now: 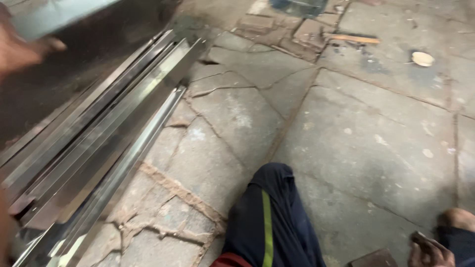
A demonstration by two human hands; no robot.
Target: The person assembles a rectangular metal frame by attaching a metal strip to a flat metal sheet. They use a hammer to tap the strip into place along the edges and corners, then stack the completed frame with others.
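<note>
The left hand (20, 49), blurred at the far left edge, rests on a pale flat metal sheet (59, 15); how tightly it holds I cannot tell. Long shiny steel channels (99, 148) lie stacked on the cracked stone floor (346, 138) below it. No right hand shows. The sheet is raised, not yet laid down.

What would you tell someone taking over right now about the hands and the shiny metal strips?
Left hand: blurred at the top left, beside the upper end of the metal strips; grip unclear.
Right hand: low at the bottom right, fingers curled round a small dark object.
The strips lie stacked on the cracked stone floor, left of the knee in dark trousers.
Done and left: unclear from this view.
</note>
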